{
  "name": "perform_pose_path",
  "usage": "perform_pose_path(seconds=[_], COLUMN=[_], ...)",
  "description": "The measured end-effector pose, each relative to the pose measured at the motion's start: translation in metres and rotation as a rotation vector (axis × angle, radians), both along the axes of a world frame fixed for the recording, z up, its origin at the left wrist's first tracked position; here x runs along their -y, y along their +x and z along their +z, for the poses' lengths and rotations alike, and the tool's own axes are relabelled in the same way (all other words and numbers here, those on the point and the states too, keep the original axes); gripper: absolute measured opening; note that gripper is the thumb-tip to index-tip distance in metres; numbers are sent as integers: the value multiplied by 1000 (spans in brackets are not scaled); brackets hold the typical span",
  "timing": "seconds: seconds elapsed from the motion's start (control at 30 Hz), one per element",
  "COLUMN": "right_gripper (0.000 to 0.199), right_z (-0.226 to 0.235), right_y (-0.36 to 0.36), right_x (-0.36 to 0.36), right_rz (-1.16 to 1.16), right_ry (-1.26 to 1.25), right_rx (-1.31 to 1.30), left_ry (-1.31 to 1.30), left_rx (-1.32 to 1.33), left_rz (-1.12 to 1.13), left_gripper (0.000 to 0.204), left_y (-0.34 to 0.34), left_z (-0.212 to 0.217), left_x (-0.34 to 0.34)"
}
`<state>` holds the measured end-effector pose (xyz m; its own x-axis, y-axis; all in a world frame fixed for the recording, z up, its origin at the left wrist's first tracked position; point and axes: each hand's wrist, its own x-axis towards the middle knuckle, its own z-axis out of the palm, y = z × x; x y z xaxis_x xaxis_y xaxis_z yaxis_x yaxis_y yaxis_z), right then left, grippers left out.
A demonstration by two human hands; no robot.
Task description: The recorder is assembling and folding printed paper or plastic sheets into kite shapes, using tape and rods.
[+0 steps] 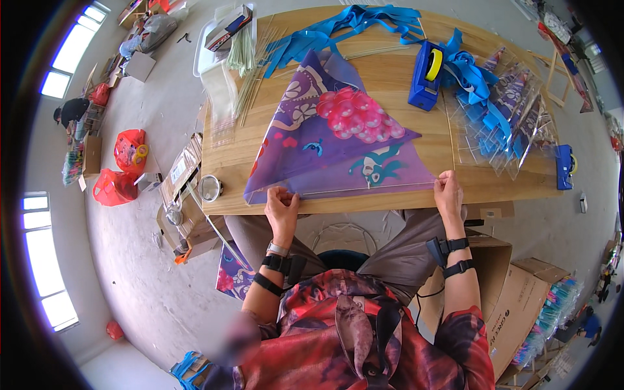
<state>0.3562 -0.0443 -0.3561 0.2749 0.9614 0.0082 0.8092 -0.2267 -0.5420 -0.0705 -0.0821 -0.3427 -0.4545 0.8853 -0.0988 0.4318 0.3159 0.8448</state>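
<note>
A purple triangular kite [331,140] with pink and teal cartoon prints lies flat on the wooden table [468,188]. A thin stick [364,188] runs along the kite's near edge. My left hand [281,203] pinches the kite's near left corner at the stick's end. My right hand [448,190] presses the stick's other end at the kite's near right corner. Both hands rest at the table's front edge.
Blue ribbons [351,26] and thin sticks [253,71] lie at the table's far side. A blue tape dispenser [426,75] stands right of the kite, another [565,168] at the right edge. Bagged kites [507,117] pile at the right. Cardboard boxes [513,292] stand on the floor.
</note>
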Motion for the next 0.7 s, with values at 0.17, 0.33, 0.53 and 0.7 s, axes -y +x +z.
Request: perform_pose_path(seconds=[0.17,0.33,0.53,0.7], right_gripper=[22,21,21,20], right_z=[0,-5,-7,-6], right_y=[-3,-4,-6,-7], right_x=[0,1,1,1], right_rz=[1,-10,-17,0], right_ry=[23,36,19,22], right_rx=[24,40,73,86], left_ry=[22,31,33,38], left_rx=[-51,-120,-105,-132], left_rz=[-23,-52,-62,-76], left_gripper=[32,31,31,31], left_y=[3,5,8,8], left_z=[2,3,7,8], left_x=[1,1,1,0])
